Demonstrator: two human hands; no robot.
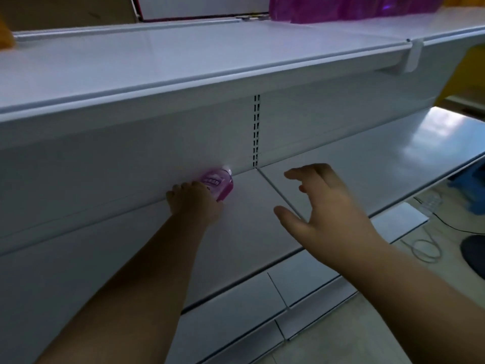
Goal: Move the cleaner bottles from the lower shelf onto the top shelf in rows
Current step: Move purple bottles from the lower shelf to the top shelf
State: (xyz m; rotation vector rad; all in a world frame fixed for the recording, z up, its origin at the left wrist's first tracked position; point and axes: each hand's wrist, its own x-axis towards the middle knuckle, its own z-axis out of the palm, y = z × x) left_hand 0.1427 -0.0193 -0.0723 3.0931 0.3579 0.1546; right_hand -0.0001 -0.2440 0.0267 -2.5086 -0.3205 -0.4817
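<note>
The fingers (181, 189) of the left hand (194, 203) curl over a pink cleaner bottle (219, 183) and grip it from the near side, deep at the back of the lower shelf (341, 164), right against the rear panel (131, 158). The bottle leans over toward the right, its pale cap (227, 169) near the slotted upright (256, 130). The right hand (325, 203) hovers just to the right of it, above the seam between two shelf boards, holding nothing, its fingers (296, 175) spread and loosely bent.

As far as I can see, this bottle is the only one left down here; the rest of the lower shelf in view carries nothing else. Up above, pink and purple packages (354, 7) show at the back right of the top shelf (183, 56), but they are cut off by the edge of the view and I cannot tell whether they are bottles already set in rows. So I judge the job near its end, with this bottle still to be lifted up.

The bottle looks like translucent tinted plastic with a printed label, rounded in body. The shelving is smooth painted white metal, glossy enough to reflect window light, with a raised front lip and a clear plastic tag holder (413, 55) clipped on it.
</note>
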